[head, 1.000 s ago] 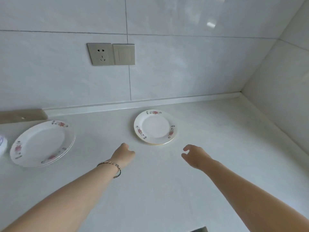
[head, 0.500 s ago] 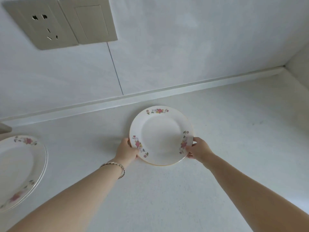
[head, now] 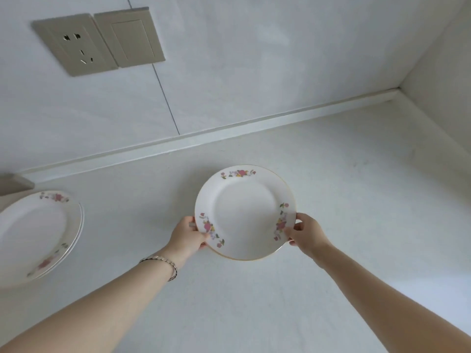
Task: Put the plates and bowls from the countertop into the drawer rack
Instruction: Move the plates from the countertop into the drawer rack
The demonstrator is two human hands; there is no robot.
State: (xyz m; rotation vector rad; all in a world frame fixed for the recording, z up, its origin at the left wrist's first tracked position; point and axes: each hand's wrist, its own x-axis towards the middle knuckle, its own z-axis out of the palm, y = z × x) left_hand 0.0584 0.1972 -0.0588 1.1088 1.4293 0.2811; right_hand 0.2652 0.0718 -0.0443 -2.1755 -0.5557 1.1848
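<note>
Broadly, the countertop (head: 344, 174) ran open toward its right back corner, with stacked plates (head: 33, 233) at its left edge. Near the back edge, the left hand (head: 187, 236) and right hand (head: 307, 231) gripped the small plate's (head: 244, 212) rim, fingers curled.

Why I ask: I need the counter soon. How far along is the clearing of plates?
Done: nothing that shows; the rack is out of view. In hand: the left hand and right hand grip one plate by opposite rims at the countertop. Left: that plate must go to the rack, then the stacked plates at the left edge. No bowls show.
</note>
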